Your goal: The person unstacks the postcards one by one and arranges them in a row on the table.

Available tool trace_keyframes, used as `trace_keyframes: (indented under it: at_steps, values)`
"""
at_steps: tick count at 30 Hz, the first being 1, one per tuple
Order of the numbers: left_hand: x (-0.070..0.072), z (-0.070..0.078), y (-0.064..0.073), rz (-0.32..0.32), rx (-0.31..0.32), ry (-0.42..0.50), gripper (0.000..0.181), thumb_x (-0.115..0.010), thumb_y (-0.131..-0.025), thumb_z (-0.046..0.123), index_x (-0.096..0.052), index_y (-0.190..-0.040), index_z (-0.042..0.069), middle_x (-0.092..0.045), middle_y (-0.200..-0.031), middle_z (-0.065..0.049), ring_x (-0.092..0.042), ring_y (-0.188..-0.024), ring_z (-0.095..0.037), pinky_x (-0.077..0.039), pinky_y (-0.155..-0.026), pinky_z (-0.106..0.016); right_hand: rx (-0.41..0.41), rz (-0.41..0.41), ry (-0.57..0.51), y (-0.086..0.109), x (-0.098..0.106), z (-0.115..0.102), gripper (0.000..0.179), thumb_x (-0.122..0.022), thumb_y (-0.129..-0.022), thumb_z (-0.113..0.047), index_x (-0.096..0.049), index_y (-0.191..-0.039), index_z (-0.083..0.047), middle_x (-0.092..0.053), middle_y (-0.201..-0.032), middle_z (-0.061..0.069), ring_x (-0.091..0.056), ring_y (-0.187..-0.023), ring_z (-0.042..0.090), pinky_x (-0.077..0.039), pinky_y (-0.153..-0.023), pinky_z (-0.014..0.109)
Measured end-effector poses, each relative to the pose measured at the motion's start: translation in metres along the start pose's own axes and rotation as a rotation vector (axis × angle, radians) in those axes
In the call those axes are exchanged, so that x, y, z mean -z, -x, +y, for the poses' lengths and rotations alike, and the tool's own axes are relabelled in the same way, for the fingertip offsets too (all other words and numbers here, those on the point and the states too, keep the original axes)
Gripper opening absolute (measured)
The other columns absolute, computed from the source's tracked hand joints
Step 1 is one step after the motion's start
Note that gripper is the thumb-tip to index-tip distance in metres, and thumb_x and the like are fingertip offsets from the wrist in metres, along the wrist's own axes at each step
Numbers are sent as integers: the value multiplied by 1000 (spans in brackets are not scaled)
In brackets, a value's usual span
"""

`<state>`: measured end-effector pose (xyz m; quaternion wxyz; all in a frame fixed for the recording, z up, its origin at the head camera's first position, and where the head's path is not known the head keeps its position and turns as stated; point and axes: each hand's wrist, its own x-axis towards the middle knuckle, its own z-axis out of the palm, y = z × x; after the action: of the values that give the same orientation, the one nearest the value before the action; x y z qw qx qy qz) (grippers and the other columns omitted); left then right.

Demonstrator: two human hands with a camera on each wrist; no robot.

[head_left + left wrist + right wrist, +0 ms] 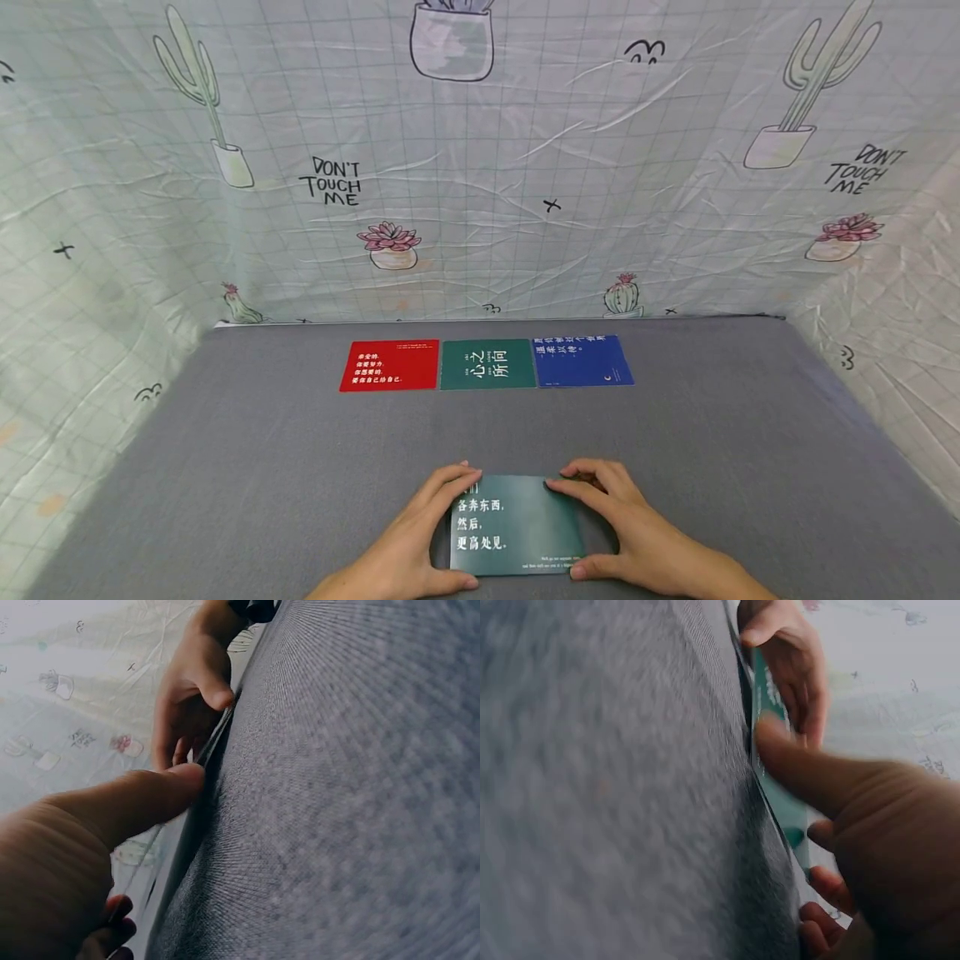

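A teal card (525,525) with white lettering lies near the front of the grey surface, in the middle of the head view. My left hand (412,533) holds its left side, thumb at the near left corner and fingertips at the far left corner. On the other side my right hand (637,525) grips the right corners in the same way, index fingertip over the far edge. Both wrist views show the card nearly edge-on, as a thin teal strip (781,806) between the two hands. The right hand's lower fingers are partly hidden in the head view.
Farther back, a red card (390,367), a green card (489,364) and a blue card (585,362) lie side by side in a row on the grey cloth (300,467). A cactus-print curtain (495,167) stands behind and along both sides.
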<state>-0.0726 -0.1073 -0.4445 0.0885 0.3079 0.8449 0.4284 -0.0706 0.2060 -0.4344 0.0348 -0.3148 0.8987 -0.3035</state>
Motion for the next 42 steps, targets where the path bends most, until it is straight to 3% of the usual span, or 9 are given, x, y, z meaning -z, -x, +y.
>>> trace_keyframes:
  at_steps: [5, 11, 15, 25, 32, 42]
  values:
    - [1, 4, -3, 47, -19, -22, 97, -87, -67, 33, -34, -147, 18, -31, -148, 6, -35, -132, -20, -42, -99, -45, -27, -41, 14, -1, 6, -4, 87, -73, -71, -59, -37, -146, -33, -28, -148, -5, -24, -129, 13, -44, -93, 47]
    - [7, 14, -14, 92, -53, -44, 97, -88, -67, 29, -33, -147, 18, -29, -148, 10, -33, -132, -16, -42, -100, -40, 42, 31, 91, -5, 17, -2, 88, -75, -73, -55, -36, -147, -27, -30, -147, -1, -25, -130, 15, -46, -91, 46]
    - [9, 19, -26, 131, -105, -88, 98, -88, -67, 29, -32, -147, 18, -30, -147, 7, -33, -133, -15, -41, -101, -39, 49, 76, 124, -9, 29, 1, 87, -78, -73, -51, -38, -146, -27, -32, -148, -2, -26, -130, 15, -46, -90, 47]
    - [5, 27, -61, 147, -109, -167, 99, -86, -69, 34, -30, -148, 16, -29, -148, 2, -32, -133, -14, -36, -105, -41, 86, 141, 142, -15, 58, 23, 85, -85, -68, -40, -46, -142, -24, -36, -146, -1, -30, -130, 18, -38, -95, 35]
    - [4, 29, -87, 150, -129, -201, 98, -85, -70, 35, -30, -148, 12, -29, -147, -2, -32, -133, -16, -34, -107, -41, 38, 115, 85, -16, 75, 43, 82, -85, -69, -36, -47, -141, -23, -35, -148, 1, -28, -131, 24, -40, -91, 55]
    - [-4, 36, -118, 139, -138, -248, 97, -82, -73, 36, -27, -149, 13, -27, -149, -5, -32, -134, -20, -34, -107, -44, -17, 103, 63, -12, 100, 66, 83, -85, -70, -33, -46, -143, -22, -34, -149, 2, -26, -132, 30, -34, -90, 60]
